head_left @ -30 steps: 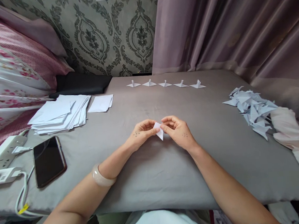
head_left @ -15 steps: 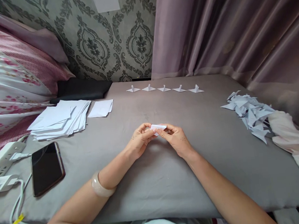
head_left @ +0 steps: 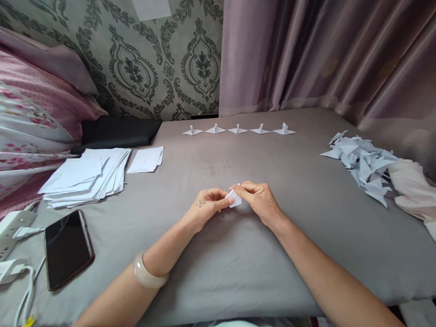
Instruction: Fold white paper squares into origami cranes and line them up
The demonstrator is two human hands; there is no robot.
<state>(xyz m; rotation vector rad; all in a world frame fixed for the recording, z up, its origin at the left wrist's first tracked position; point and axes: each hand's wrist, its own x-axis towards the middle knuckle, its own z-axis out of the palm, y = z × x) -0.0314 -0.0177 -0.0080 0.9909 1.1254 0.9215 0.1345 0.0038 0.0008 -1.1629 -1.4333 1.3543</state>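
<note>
A small folded piece of white paper [head_left: 235,198] is pinched between both hands above the middle of the grey-covered table [head_left: 225,262]. My left hand [head_left: 209,205] is closed on its left side, with the thumb lying on the paper's face. My right hand [head_left: 258,198] grips the upper right edge between thumb and fingers. The fingers cover part of the paper, so its full shape is hidden. Beyond the hands stands a row of several folded paper birds [head_left: 237,129], wings spread.
Left lie a stack of white sheets [head_left: 80,179], a smaller stack [head_left: 145,160], a black folded item [head_left: 116,131], a phone [head_left: 69,249] and a power strip [head_left: 6,235] with cables. At right are heaped folded white papers [head_left: 365,160] beside a pale cloth [head_left: 425,194].
The folded paper has been turned from lying nearly level to tilted, showing more of its face below the fingers. Both hands have shifted their hold on it slightly.
</note>
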